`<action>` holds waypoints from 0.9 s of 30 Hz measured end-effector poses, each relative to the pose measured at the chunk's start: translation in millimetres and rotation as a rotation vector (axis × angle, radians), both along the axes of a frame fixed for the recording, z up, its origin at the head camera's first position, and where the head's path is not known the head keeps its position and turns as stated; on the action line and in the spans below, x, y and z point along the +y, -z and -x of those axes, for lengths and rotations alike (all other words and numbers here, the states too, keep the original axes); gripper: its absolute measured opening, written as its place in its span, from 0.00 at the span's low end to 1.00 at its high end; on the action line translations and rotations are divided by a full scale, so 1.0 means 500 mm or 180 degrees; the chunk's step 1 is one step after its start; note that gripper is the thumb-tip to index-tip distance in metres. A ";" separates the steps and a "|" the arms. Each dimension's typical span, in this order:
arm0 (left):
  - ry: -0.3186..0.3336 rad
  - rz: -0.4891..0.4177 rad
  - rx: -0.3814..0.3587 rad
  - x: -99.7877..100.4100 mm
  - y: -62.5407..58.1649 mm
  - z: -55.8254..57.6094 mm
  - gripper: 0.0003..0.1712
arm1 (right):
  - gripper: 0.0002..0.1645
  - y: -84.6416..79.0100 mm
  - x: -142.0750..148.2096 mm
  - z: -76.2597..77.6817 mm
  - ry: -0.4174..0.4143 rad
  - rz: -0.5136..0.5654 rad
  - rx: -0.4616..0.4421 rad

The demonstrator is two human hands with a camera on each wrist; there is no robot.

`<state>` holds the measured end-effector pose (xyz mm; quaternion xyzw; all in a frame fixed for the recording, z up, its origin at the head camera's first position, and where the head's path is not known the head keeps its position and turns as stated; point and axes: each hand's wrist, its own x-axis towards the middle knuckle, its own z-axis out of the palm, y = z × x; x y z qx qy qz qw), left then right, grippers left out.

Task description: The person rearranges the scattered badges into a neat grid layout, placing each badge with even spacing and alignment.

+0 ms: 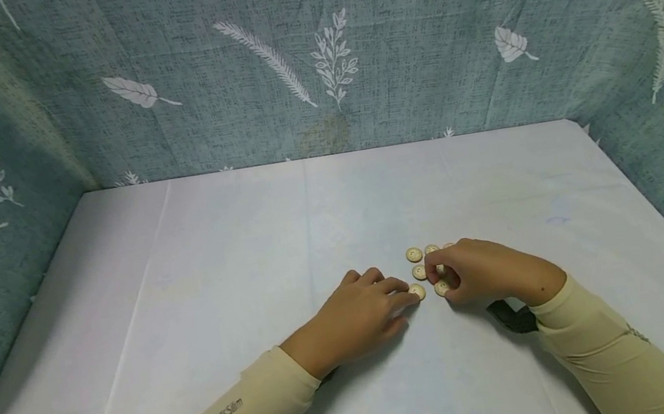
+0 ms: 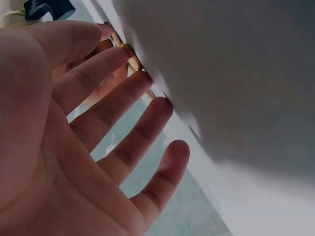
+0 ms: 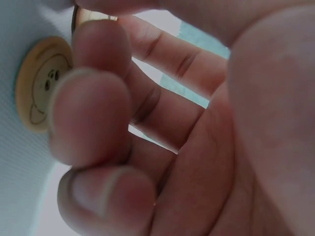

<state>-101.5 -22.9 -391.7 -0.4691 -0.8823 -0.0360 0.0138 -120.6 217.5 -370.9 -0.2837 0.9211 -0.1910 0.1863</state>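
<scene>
Several small, round, pale wooden buttons lie close together on the white table, a cartoon animal face drawn on the one (image 3: 42, 83) seen closely in the right wrist view. My left hand (image 1: 363, 312) reaches in from the left, fingers loosely extended. Its fingertips touch the edge of the nearest button (image 1: 415, 291). Over the right side of the group, my right hand (image 1: 486, 273) has curled fingers. Thumb and forefinger pinch a front button (image 1: 440, 288) at its edges. Behind it are the back-left button (image 1: 414, 254) and a middle button (image 1: 419, 272); others are partly hidden by my right hand.
The white table cover (image 1: 216, 254) shows fold lines and spreads out around the buttons. Green leaf-patterned cloth (image 1: 308, 58) hangs behind the table and along both sides. A dark wrist device (image 1: 512, 317) sits beneath my right wrist.
</scene>
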 end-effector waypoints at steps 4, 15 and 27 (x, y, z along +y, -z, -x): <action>0.0020 0.0016 0.0037 0.009 0.000 0.000 0.20 | 0.15 0.000 0.000 0.001 0.0004 -0.0013 -0.0006; 0.0021 -0.0019 0.0068 0.016 0.006 0.001 0.19 | 0.15 0.003 0.002 0.000 0.0031 -0.0029 -0.0045; 0.0002 0.0036 0.0069 0.016 0.011 0.003 0.21 | 0.15 0.010 0.001 0.003 0.0044 -0.0029 -0.0013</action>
